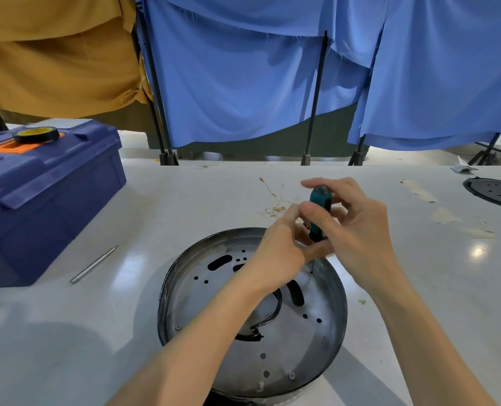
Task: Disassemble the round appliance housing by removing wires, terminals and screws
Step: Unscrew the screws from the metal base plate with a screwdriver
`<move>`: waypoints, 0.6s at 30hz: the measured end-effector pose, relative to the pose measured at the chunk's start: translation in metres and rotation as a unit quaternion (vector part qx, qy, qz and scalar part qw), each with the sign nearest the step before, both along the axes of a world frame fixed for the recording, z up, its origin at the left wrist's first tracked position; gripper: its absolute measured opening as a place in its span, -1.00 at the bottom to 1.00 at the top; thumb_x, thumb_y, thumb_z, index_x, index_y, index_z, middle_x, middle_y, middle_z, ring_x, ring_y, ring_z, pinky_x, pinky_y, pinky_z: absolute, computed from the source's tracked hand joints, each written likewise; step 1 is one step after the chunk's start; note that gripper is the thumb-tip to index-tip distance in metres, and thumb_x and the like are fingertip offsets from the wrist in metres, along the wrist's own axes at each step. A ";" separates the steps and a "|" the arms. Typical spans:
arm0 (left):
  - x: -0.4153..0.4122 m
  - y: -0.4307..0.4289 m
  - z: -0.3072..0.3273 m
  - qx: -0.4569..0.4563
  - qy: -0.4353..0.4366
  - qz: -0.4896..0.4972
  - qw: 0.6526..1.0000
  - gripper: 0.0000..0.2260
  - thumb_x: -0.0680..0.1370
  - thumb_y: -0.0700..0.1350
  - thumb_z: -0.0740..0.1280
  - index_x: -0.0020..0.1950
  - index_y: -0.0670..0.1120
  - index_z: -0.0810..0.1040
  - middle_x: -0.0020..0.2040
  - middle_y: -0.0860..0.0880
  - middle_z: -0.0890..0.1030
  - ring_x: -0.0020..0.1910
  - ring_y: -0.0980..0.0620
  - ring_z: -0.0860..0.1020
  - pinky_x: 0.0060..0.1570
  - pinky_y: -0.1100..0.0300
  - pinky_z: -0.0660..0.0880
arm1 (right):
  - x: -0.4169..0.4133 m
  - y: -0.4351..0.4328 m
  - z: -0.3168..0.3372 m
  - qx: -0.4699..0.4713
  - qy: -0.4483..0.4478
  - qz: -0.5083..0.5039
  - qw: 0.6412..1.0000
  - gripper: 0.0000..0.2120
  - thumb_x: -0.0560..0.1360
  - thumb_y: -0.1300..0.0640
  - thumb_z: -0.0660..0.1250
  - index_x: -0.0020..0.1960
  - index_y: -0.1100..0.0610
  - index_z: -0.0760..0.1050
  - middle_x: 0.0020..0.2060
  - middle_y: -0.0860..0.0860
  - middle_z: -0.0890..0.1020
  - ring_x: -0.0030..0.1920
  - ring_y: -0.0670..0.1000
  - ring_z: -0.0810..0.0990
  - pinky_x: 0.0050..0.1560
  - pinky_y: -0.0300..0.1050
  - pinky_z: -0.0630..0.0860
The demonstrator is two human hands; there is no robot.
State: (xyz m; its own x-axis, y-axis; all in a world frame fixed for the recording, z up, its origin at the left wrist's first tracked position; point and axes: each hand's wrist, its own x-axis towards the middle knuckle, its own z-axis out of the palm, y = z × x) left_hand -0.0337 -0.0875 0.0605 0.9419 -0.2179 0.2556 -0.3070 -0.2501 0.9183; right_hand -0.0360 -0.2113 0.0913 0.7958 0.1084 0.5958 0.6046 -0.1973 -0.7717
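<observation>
The round metal housing point(316, 347) lay open side up on the white worktop point(67, 332), directly before the person. The right hand point(357, 230) held its fingers clenched round the teal handle of an upright screwdriver point(319, 200), while the left hand point(281, 247) pinched the tool lower down, its tip set on a screw point(311, 273) near the housing's far rim. Loose wire strands point(274, 200) lay just beyond the housing, a metal rod point(94, 263) lay to its left, and a blue toolbox point(44, 194) carrying a tape roll point(36, 134) stood at far left.
</observation>
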 end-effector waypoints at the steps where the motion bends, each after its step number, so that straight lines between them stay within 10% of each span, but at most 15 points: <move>1: -0.001 0.000 0.001 -0.003 0.002 -0.023 1.000 -0.71 0.51 -0.17 0.39 0.20 0.02 0.47 -0.02 -0.12 0.63 -0.02 -0.02 0.61 0.07 -0.03 0.57 | -0.001 0.000 0.000 0.008 -0.001 0.001 1.000 -0.67 0.46 0.19 0.43 0.19 -0.04 0.56 -0.06 -0.05 0.57 -0.06 -0.14 0.58 -0.04 -0.28 0.57; 6: -0.001 0.003 0.002 -0.039 0.059 -0.068 0.995 -0.82 0.65 -0.15 0.16 0.16 -0.16 0.50 -0.07 -0.13 0.67 -0.03 0.03 0.65 0.16 -0.02 0.53 | -0.001 -0.005 0.002 0.030 -0.002 0.040 0.999 -0.69 0.60 0.37 0.17 0.16 0.06 0.56 -0.01 0.02 0.65 0.02 -0.04 0.64 0.05 -0.17 0.60; 11: -0.003 -0.002 0.003 -0.045 0.034 -0.033 0.998 -0.76 0.56 -0.13 0.34 0.20 -0.13 0.47 -0.08 -0.19 0.67 -0.09 -0.09 0.67 0.06 -0.08 0.57 | 0.000 -0.002 0.002 -0.003 -0.019 -0.008 1.000 -0.69 0.39 0.22 0.50 0.06 -0.07 0.59 -0.01 -0.02 0.54 -0.01 -0.13 0.56 -0.01 -0.28 0.52; 18: -0.003 0.003 0.005 -0.032 0.031 -0.051 0.998 -0.84 0.62 -0.14 0.24 0.15 -0.18 0.46 -0.18 -0.11 0.65 -0.13 -0.03 0.65 0.00 0.01 0.60 | 0.001 -0.010 0.005 0.028 -0.005 0.049 0.998 -0.66 0.51 0.40 0.27 0.08 0.01 0.58 0.01 -0.04 0.65 0.03 -0.06 0.65 0.03 -0.21 0.59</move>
